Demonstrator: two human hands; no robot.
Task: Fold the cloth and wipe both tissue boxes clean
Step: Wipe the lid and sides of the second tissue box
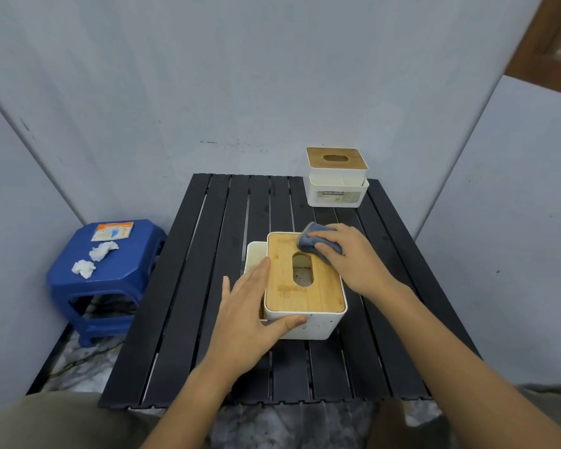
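Observation:
A white tissue box with a wooden lid [308, 293] stands in the middle of the black slatted table [208, 286]. My right hand [350, 257] presses a folded grey-blue cloth [318, 243] onto the lid's far right corner. Flat against the box's left side lies my left hand [250, 309], its thumb along the front wall and its fingers beside the lid. The lid shows smudges near its oval slot. A second white tissue box with a wooden lid [337, 178] stands at the table's far right corner, untouched.
A blue plastic stool [110, 280] stands left of the table with two crumpled tissues [94, 259] and an orange-and-white packet [112, 231] on it. Grey walls close in on three sides. My knees are at the table's near edge.

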